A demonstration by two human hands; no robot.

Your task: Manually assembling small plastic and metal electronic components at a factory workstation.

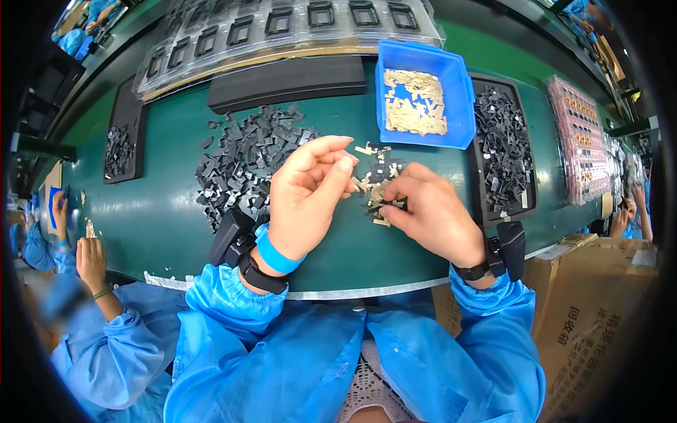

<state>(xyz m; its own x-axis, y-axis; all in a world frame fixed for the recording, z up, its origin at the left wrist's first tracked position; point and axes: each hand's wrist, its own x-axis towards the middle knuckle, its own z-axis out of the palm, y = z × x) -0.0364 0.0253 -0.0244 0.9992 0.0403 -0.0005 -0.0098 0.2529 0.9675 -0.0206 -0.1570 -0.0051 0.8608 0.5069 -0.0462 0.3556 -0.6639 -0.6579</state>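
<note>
My left hand (pixel 305 201) is raised at the right edge of a heap of small black plastic pieces (pixel 247 151). Its thumb and fingers are curled together, and whatever they pinch is too small to make out. Lower and to the right, my right hand (pixel 436 215) is closed in a pinch over a small mixed scatter of beige strips (pixel 377 192) and black bits. Its fingertips touch that scatter and partly cover it; I cannot tell which piece is between them. Behind the scatter stands a blue plastic bin (pixel 462 95) with many beige strips (pixel 416 121) inside.
A black tray of black pieces (pixel 504 148) lies to the right, another black tray (pixel 134 158) far left. A long black block (pixel 289 83) and clear trays of black frames (pixel 240 32) span the back. Pink trays (pixel 578 141) and a cardboard box (pixel 592 317) are right. A co-worker's hand (pixel 90 264) is left.
</note>
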